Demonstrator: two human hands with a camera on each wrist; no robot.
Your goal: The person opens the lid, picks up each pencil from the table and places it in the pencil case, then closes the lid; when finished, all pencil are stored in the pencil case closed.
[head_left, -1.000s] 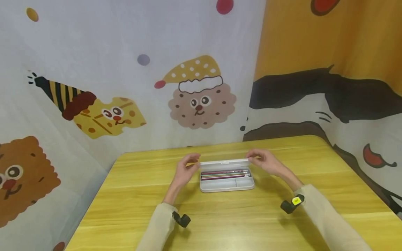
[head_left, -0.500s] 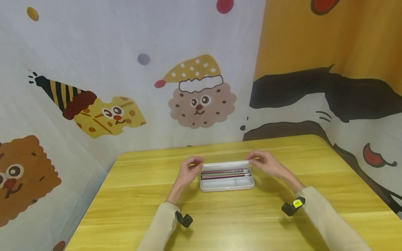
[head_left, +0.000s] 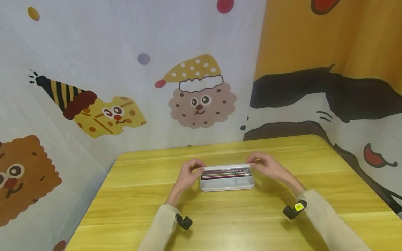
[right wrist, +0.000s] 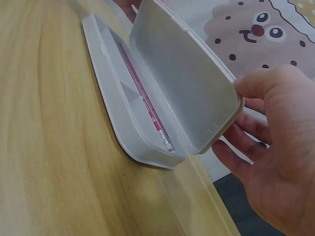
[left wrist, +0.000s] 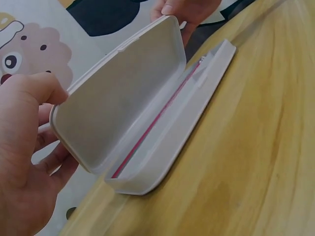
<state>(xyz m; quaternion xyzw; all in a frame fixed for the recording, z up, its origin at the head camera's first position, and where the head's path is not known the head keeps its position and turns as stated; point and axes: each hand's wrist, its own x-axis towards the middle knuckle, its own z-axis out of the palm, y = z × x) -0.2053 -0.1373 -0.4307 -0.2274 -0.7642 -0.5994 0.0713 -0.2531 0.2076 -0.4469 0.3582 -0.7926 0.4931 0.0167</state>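
Note:
A white pencil case (head_left: 216, 185) lies on the table with its hinged lid (left wrist: 133, 88) raised at a slant. Several pencils (head_left: 224, 174) lie side by side in its rear compartment; the front part has a divider. My left hand (head_left: 187, 174) pinches the lid's left corner between thumb and fingers. At the opposite corner, my right hand (head_left: 267, 165) pinches the lid the same way, its thumb on the inner face in the right wrist view. Both wrist views show only a pink pencil (right wrist: 142, 93) clearly, the others being hidden by the case wall.
The wooden table (head_left: 226, 223) extends around the case on all sides. Behind it hangs a curtain (head_left: 125, 42) printed with cartoon biscuits and cheese. Each sleeve carries a black wrist camera (head_left: 183, 222).
Both hands have lowered the lid somewhat, tipping it forward over the pencils. The left hand has also shifted slightly right onto the lid's corner. The case base has stayed put.

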